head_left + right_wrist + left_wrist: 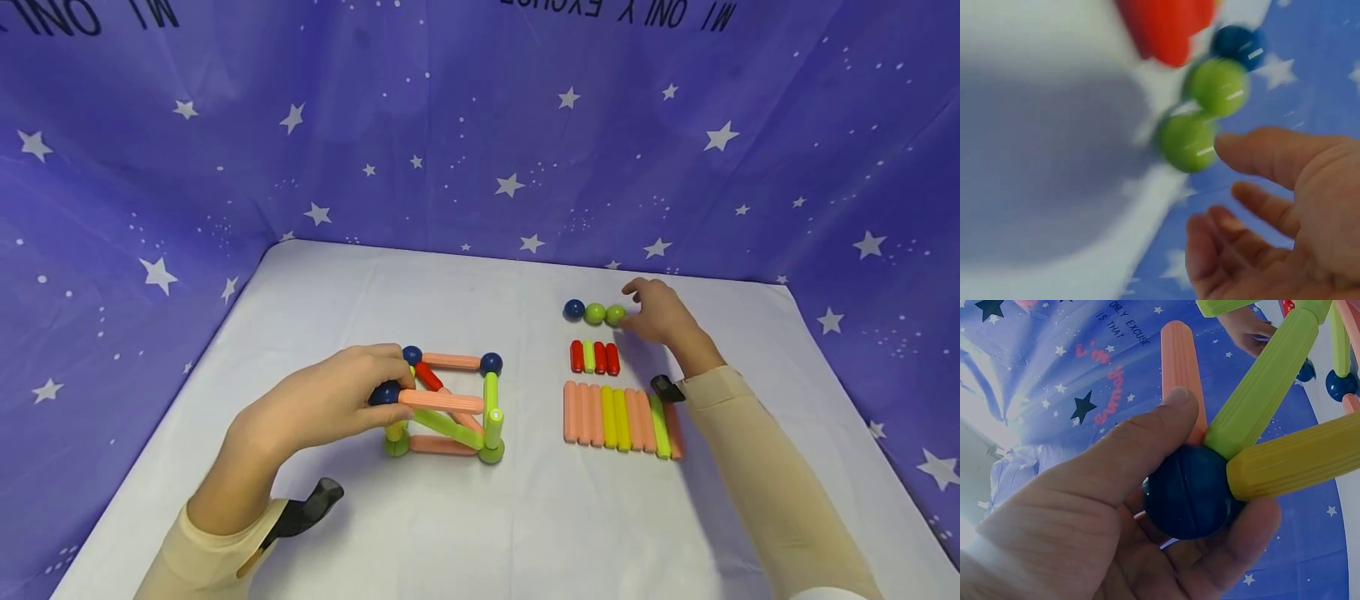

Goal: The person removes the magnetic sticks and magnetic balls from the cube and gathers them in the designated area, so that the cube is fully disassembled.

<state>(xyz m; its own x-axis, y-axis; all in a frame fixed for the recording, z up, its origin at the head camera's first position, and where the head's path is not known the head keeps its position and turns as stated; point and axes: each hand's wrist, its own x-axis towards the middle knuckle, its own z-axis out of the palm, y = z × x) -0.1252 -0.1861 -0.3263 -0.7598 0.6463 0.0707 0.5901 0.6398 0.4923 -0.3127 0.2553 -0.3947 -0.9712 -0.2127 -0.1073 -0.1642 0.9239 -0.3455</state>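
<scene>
My left hand point(330, 402) grips a dark blue ball point(1186, 492) at the near upper corner of a stick-and-ball frame point(447, 362). From that ball run a pink, a light green and a yellow stick point(1300, 457). The frame has blue balls at its other visible upper corners and green balls at the lower ones. My right hand point(660, 313) is at the right end of a row of balls, fingers parted and loosely bent. Its thumb is beside the nearest green ball point(1189, 142); whether they touch I cannot tell. Another green ball point(1220, 87) and a blue ball point(1237, 47) continue the row.
Below the balls lies a row of short sticks, red point(577, 357) and light green. Closer in, a row of long pink, yellow point(616, 419) and green sticks lies under my right forearm's side. A starry purple cloth point(450, 125) rises behind the white table point(450, 533).
</scene>
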